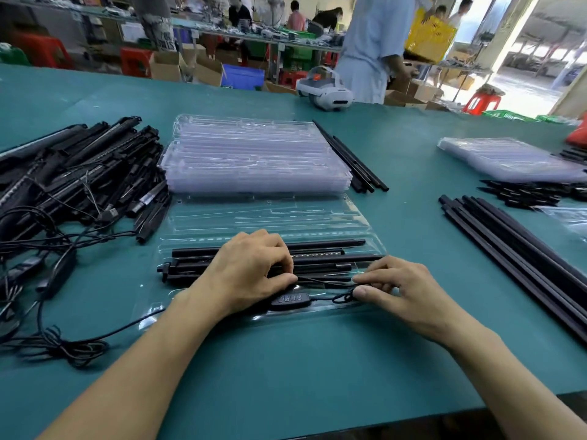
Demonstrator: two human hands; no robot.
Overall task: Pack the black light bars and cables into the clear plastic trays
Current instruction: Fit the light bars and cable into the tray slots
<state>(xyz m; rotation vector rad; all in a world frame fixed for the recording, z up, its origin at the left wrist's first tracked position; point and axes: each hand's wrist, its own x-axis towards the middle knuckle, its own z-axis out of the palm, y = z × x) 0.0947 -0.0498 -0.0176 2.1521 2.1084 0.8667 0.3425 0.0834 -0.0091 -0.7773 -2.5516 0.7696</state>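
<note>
An open clear plastic tray (273, 214) lies in front of me on the green table. Several black light bars (320, 250) lie side by side in its near half. A thin black cable (327, 282) with an inline button controller (290, 300) runs along the tray's front channel. My left hand (251, 268) rests over the bars, its thumb and fingertips pinching the cable just above the controller. My right hand (400, 287) pinches the bunched cable at the tray's right end.
A stack of empty clear trays (254, 154) stands behind the open one. A heap of black bars and tangled cables (79, 173) fills the left side. Long black rods (521, 249) lie at right, more trays (508, 158) beyond. A white headset (327, 90) sits at the far edge.
</note>
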